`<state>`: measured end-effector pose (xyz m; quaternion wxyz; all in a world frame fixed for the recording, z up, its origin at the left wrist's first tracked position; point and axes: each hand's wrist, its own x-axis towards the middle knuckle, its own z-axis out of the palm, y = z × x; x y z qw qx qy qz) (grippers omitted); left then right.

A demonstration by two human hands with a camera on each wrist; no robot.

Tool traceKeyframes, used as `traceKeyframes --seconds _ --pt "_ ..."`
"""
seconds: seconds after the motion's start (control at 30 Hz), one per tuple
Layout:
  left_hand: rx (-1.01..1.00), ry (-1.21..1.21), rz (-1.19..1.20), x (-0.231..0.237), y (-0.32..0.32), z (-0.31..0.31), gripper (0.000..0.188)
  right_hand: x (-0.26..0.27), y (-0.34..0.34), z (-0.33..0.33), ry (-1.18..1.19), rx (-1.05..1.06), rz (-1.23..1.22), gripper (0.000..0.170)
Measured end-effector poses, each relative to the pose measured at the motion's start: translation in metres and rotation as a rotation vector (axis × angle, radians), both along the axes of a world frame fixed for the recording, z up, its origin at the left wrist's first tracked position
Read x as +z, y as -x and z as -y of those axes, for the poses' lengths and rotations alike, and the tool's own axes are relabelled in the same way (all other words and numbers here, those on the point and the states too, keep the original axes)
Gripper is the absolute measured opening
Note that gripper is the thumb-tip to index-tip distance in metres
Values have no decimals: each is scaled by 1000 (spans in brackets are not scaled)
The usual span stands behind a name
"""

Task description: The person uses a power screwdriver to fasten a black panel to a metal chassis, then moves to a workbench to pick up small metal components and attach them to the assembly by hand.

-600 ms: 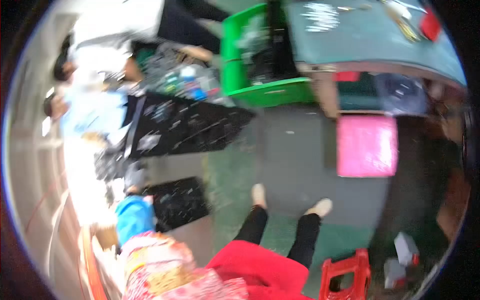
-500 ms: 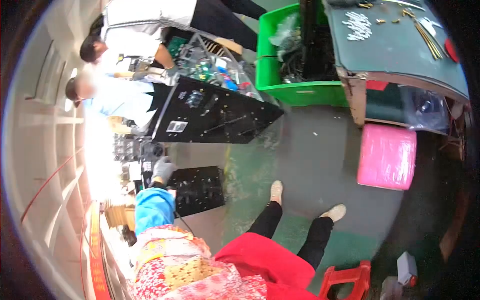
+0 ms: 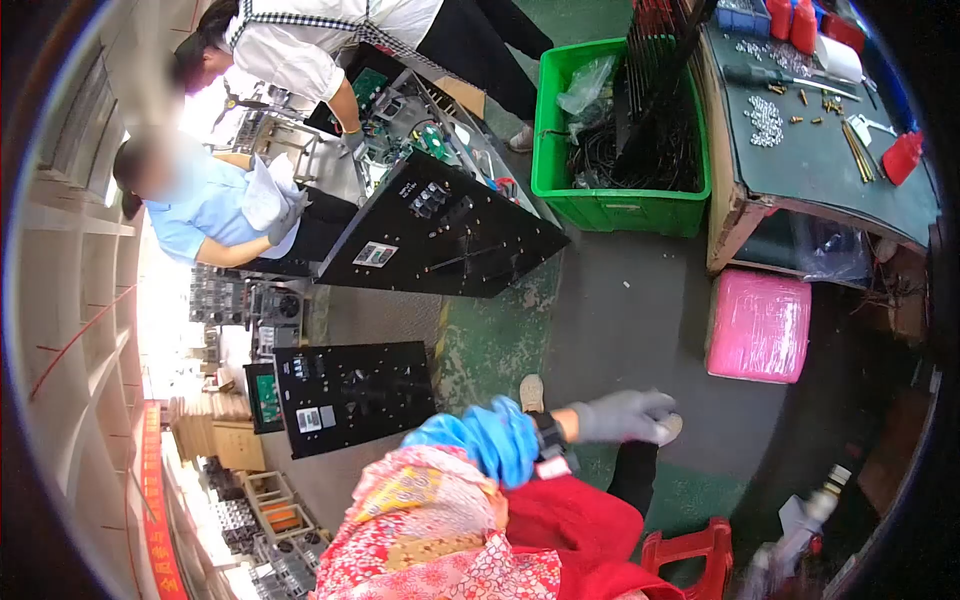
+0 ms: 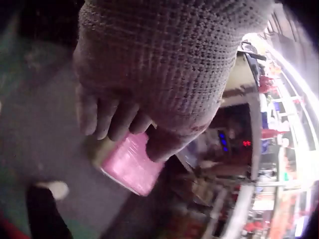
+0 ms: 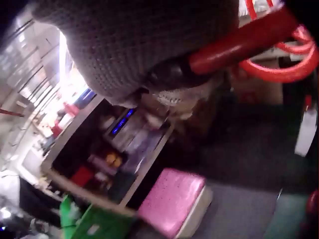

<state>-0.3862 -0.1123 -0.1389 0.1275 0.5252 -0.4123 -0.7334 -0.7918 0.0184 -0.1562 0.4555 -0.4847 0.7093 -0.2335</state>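
My left hand (image 3: 620, 415), in a grey knit glove below a blue sleeve cover, hangs over the floor above my feet. In the left wrist view its fingers (image 4: 112, 117) are loosely bent with nothing between them, and the pink wrapped package (image 4: 132, 167) shows beyond. My right hand (image 5: 144, 50), also gloved, fills the top of the right wrist view. It grips the black end of a red cylindrical tool (image 5: 239, 45); the tool's tip is hidden. A coiled red hose (image 5: 284, 69) hangs beside it.
A green crate (image 3: 620, 210) of black parts stands by a workbench (image 3: 800, 185) with screws and red bottles. Black panels (image 3: 355, 390) are at left, where two people (image 3: 215, 205) sit or lean. A red stool (image 3: 695, 550) is at lower right.
My left hand has left the smaller black panel at the left and swung right, over my feet. The head view has shifted, showing more of the bench top.
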Motion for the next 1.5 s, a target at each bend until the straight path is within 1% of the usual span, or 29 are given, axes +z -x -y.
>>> traceKeyframes --seconds 0.03,0.1,0.13,0.17,0.23,0.3,0.33,0.37,0.43,0.47,0.5,0.53,0.57,0.63,0.67,0.7,0.73,0.77,0.83,0.9,0.93,0.97,1.03,1.07,1.13,1.27,1.37,1.43,1.5 --pt "19 40 -67 -7 16 -9 73 5 -17 -10 -2 32 117 82" --pt "231 -262 -295 -1 25 -32 67 19 -77 -28 -93 139 268 83" --pt "380 -197 -281 29 13 -38 48 46 -135 -26 -184 205 238 79" --pt "447 -193 -267 29 -12 -52 41 73 -193 -24 -272 279 207 76" --pt "588 -203 -239 24 -66 -90 26 63 -266 -55 -148 279 322 77" --pt "649 -169 -188 44 -131 -113 16 64 -321 -49 -73 630 264 91" --pt "639 -172 -221 44 -158 -128 16 81 -353 -36 -40 782 133 89" --pt "629 -176 -250 46 -184 -141 17 88 -388 -29 83 795 164 81" --pt "656 -112 -167 76 -225 -153 18 84 -444 -35 -375 559 608 76" --pt "669 -86 -122 88 -246 -156 19 91 -469 -35 -426 507 712 73" --pt "539 -17 -40 90 -271 -159 24 97 -494 -30 -471 450 820 72" --pt "430 -13 23 108 -297 -157 28 107 -514 -25 -468 487 824 68" --pt "312 -15 87 133 -324 -154 32 120 -531 -25 -504 394 854 63" --pt "108 559 585 180 -385 -145 43 123 -544 -28 -576 285 963 62" --pt "118 729 815 205 -421 -132 49 127 -546 -28 -581 249 954 60" --pt "234 1068 1060 203 -464 -120 48 130 -545 -28 -582 213 942 59" --pt "346 981 1112 222 -495 -108 45 129 -543 -28 -572 195 933 59" --pt "398 930 1182 214 -539 -97 45 130 -541 -26 -550 193 898 64" --pt "274 776 1093 173 -633 -81 44 121 -534 -25 -533 159 868 71" --pt "418 68 615 155 -668 -69 50 115 -531 -21 -550 171 826 75" --pt "385 -69 336 133 -691 -68 54 108 -529 -22 -543 166 811 76" --pt "217 -49 370 128 -694 -64 57 103 -527 -21 -538 166 793 76" --pt "93 8 366 121 -681 -53 56 103 -523 -15 -545 165 749 77" --pt "191 -178 375 122 -679 -47 60 103 -520 -12 -583 163 726 77" --pt "27 -105 449 113 -678 -32 63 92 -517 -13 -619 153 706 80" --pt "-141 -63 496 87 -680 -11 73 70 -512 -17 -585 95 719 82" --pt "-116 -60 480 76 -690 -12 69 59 -513 -17 -601 60 738 83" --pt "28 -71 421 67 -698 -20 66 56 -519 -15 -646 74 696 84" --pt "-165 38 448 66 -702 -13 71 62 -529 -3 -747 85 671 85"
